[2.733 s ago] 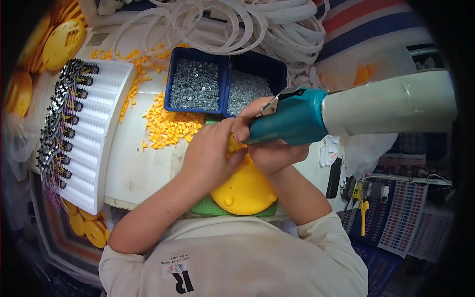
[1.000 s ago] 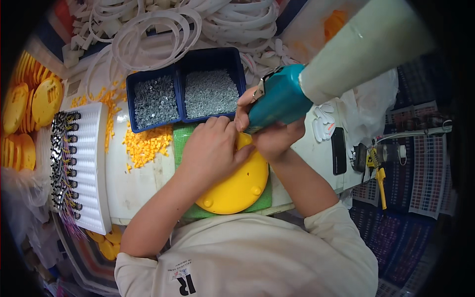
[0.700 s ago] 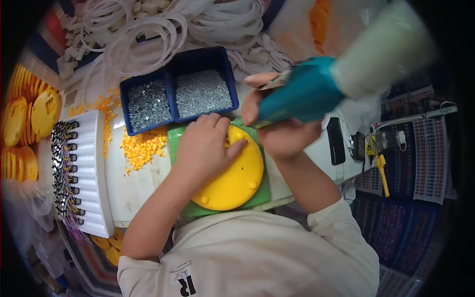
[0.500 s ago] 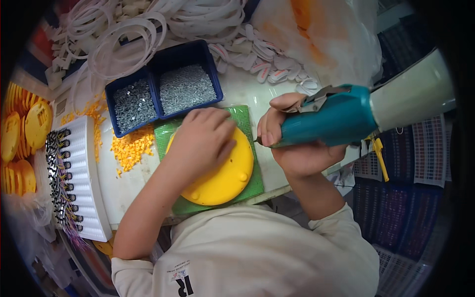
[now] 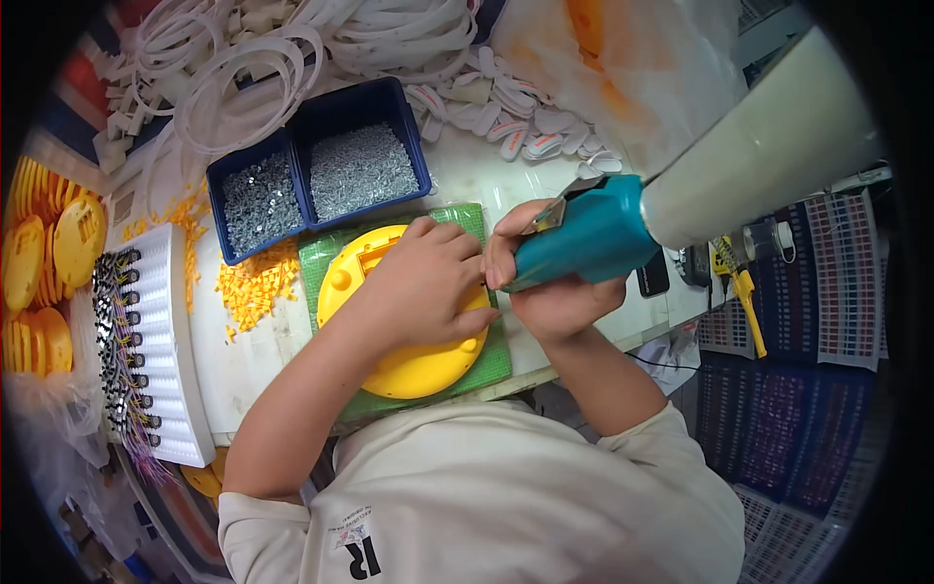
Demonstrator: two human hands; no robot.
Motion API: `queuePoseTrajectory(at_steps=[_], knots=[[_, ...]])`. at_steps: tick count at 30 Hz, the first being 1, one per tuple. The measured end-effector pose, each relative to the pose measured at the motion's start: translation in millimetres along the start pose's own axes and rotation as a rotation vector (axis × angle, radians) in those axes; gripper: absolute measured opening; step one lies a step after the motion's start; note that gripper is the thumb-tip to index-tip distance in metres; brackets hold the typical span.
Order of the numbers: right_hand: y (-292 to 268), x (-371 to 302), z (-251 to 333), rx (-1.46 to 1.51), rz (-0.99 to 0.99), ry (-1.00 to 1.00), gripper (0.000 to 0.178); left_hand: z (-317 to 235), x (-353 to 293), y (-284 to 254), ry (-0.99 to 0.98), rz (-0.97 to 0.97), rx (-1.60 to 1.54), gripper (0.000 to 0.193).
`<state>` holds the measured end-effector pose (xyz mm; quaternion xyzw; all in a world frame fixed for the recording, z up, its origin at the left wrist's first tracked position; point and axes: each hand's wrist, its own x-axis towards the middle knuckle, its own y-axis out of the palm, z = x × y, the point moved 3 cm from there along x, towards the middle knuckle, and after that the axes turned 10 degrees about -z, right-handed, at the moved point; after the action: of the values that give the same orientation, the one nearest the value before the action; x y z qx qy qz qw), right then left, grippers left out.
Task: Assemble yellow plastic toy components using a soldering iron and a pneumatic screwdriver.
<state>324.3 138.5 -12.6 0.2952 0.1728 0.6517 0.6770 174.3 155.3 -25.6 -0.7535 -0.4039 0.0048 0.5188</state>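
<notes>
A round yellow plastic housing (image 5: pixel 413 375) lies on a green mat (image 5: pixel 498 362), with a rectangular recess and round bumps on its face. Over its middle and right side rests my left hand (image 5: pixel 428 277), steadying it, fingers bent and thumb apart. Whether those fingertips also pinch a screw is hidden. My right hand (image 5: pixel 555 302) is wrapped round a teal electric screwdriver (image 5: pixel 589 234) with a pale, thick tube at its rear. The screwdriver lies sideways, its tip close to my left fingertips at the housing's right edge.
A blue two-part bin (image 5: pixel 316 165) holds small metal parts. Beside it are small yellow pieces (image 5: pixel 255 287) and a white rack (image 5: pixel 180 350) of wired parts. White rings (image 5: pixel 248 88) and tags (image 5: pixel 516 127) lie behind. Yellow discs (image 5: pixel 78 238) are stacked left; a phone (image 5: pixel 653 275) lies right.
My right hand has brought the screwdriver left, and its rear end has swung upward. My left hand has shifted right across the housing, uncovering its recess and upper left bump.
</notes>
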Motion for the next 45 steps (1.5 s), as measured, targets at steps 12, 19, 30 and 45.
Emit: queuePoseTrajectory(at_steps=[12,19,30,45], knots=[[5,-6,0,-0.113,0.021,0.029,0.095,-6,-4,0,-0.046,0.015,0.027,0.038],[19,-31,35,0.001,0.108,-0.018,0.110,-30,-35,-18,-0.072,-0.183,0.310,0.040],[14,-75,15,-0.014,0.143,0.056,0.100,-82,-95,26,-0.223,-0.162,0.522,0.071],[23,-78,9,-0.243,0.205,0.088,0.094,-77,-103,31,-0.142,-0.263,0.550,0.059]])
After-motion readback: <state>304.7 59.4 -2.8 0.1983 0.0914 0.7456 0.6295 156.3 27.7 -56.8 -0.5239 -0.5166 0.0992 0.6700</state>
